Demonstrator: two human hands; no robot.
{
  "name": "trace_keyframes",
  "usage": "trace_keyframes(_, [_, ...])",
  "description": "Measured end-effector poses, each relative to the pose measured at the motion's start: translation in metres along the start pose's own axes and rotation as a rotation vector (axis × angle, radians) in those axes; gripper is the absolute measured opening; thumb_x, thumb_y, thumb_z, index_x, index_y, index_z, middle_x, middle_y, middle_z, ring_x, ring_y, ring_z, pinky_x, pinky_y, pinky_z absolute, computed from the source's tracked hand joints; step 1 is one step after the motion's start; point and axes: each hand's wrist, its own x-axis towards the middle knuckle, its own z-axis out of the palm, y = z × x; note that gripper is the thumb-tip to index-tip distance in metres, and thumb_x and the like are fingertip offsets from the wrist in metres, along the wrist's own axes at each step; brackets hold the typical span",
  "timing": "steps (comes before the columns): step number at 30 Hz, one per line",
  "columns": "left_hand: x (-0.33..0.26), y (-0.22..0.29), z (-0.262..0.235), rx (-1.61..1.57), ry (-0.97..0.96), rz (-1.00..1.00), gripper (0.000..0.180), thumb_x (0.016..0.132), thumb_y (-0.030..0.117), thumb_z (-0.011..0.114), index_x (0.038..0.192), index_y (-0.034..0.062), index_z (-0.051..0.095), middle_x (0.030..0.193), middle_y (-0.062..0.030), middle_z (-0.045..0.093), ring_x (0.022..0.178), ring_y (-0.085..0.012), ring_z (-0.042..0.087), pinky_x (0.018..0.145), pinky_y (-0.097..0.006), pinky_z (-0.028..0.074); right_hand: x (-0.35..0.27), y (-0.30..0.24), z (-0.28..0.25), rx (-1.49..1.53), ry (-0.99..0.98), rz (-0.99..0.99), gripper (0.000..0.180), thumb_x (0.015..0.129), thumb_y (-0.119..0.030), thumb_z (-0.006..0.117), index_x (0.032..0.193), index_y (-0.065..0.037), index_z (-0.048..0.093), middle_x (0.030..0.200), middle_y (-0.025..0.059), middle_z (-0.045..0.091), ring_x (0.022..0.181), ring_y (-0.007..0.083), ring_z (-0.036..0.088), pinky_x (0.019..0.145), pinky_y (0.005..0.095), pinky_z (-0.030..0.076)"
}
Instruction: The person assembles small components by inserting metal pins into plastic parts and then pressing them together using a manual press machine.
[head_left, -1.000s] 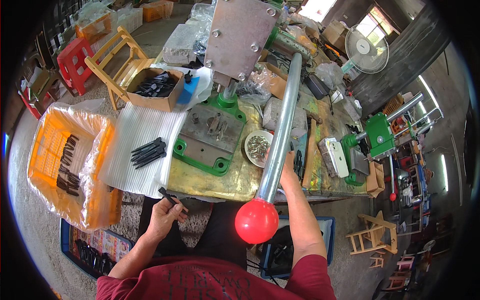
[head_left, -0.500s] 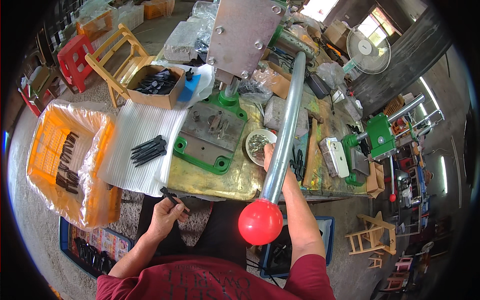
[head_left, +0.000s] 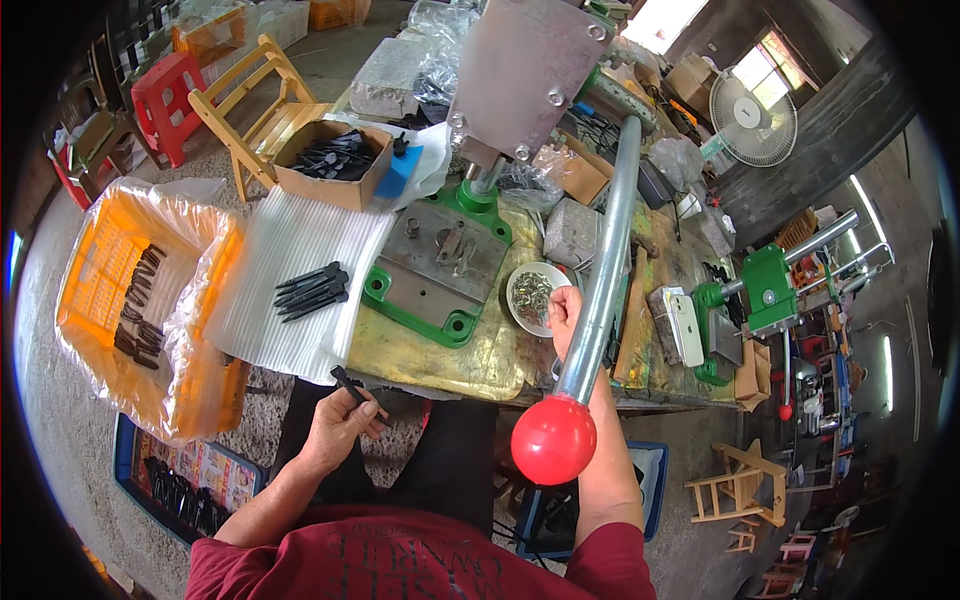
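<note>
My left hand (head_left: 341,428), in front of the table's near edge, grips a slim black plastic part (head_left: 360,397) between thumb and fingers. At the right rim of a white bowl (head_left: 514,312) of small shiny metal pieces (head_left: 531,292) is my right hand (head_left: 565,308). Its fingers are pinched together; what they hold, if anything, is too small to make out. A steel press lever (head_left: 612,240) with a red ball knob (head_left: 553,440) crosses above my right forearm. Left of the bowl stands the green press base (head_left: 450,327) with its metal plate (head_left: 425,285).
Several black parts (head_left: 311,290) lie on white foam sheet (head_left: 290,235), below a cardboard box (head_left: 330,188) of similar parts. A plastic-lined orange crate (head_left: 85,310) stands at left. Right are a phone (head_left: 684,330) and a second green press (head_left: 768,290). Blue trays (head_left: 655,480) flank my legs.
The view has shifted slightly, so the table things sit farther right. My right hand has drawn back a little toward the bowl's right rim. My left hand keeps its black part.
</note>
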Motion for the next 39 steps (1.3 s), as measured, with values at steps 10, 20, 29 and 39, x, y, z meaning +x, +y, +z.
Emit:
trace_keyframes(10, [0.02,0.021,0.021,0.002,-0.055,0.04,0.013,0.085,0.01,0.045,0.09,-0.0024,0.048,0.08,-0.0066,0.054,0.067,-0.0115,0.055,0.059,-0.022,0.047,-0.038,-0.077,0.017,0.784,-0.195,0.07,0.021,0.082,0.0,0.044,0.103,-0.004,0.038,0.074,0.0032,0.046,0.063,0.0096,0.044,0.06,0.0211,0.037])
trace_keyframes(20, [0.039,0.034,0.045,-0.226,-0.12,0.194,0.015,0.084,0.012,0.048,0.091,-0.0005,0.051,0.083,-0.0085,0.057,0.074,-0.0134,0.056,0.066,-0.024,0.049,-0.075,-0.131,0.045,1.032,-0.203,0.118,0.029,0.08,-0.01,0.054,0.103,-0.008,0.037,0.064,0.004,0.047,0.055,0.011,0.045,0.051,0.0211,0.036])
trace_keyframes(29, [0.039,0.038,0.046,-0.588,-0.142,0.138,0.013,0.083,0.013,0.049,0.092,0.0025,0.049,0.083,-0.0107,0.056,0.076,-0.0175,0.056,0.066,-0.03,0.05,-0.087,-0.136,0.059,1.042,-0.287,0.178,0.03,0.08,-0.009,0.054,0.103,-0.008,0.035,0.064,0.0028,0.046,0.055,0.0102,0.044,0.05,0.0208,0.036])
trace_keyframes(39, [0.035,0.044,0.047,-0.55,-0.138,0.09,0.016,0.085,0.014,0.047,0.093,-0.0002,0.049,0.085,-0.0071,0.054,0.07,-0.0135,0.056,0.065,-0.026,0.049,-0.088,-0.136,0.063,1.048,-0.325,0.18,0.029,0.08,-0.006,0.053,0.103,-0.007,0.035,0.065,0.0021,0.046,0.055,0.0097,0.044,0.051,0.0208,0.036])
